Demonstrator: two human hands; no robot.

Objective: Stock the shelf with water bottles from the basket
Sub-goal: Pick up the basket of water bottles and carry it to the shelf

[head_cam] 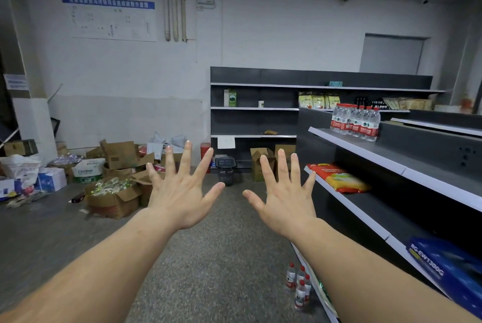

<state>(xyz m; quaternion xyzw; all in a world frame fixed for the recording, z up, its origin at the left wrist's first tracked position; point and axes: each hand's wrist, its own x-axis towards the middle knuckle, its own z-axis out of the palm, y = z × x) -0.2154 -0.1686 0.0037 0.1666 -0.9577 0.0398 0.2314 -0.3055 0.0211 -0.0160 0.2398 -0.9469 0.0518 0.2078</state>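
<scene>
Head view. My left grip (pixel 180 192) and right grip (pixel 284 197) are both raised in front of me, backs toward the camera, fingers straight and spread wide apart; neither touches or holds anything, and the two thumbs point toward each other across a gap.

Beyond the gap between the grips, on the grey floor (pixel 208 257), stands a dark basket (pixel 226 170); what it holds I cannot tell.

Up and to the right of my right grip, a cluster of red-capped water bottles (pixel 356 121) stands upright on the upper shelf (pixel 391 155) of the near shelf unit, well apart from the grip. Just right of the right grip, on the shelf below, lies a red-and-yellow bag (pixel 339 177). Farther down that same shelf, beside my right forearm, rests a blue box (pixel 448 270).

Below the right grip, next to the forearm, four small red-capped bottles (pixel 298 283) stand on the floor against the foot of the shelf unit.

Left of and behind my left grip lies a heap of open cardboard boxes (pixel 114 181). Behind both grips, against the white wall, stands a second dark shelf unit (pixel 254 119) carrying a green carton (pixel 230 97) and yellow packets (pixel 318 100).
</scene>
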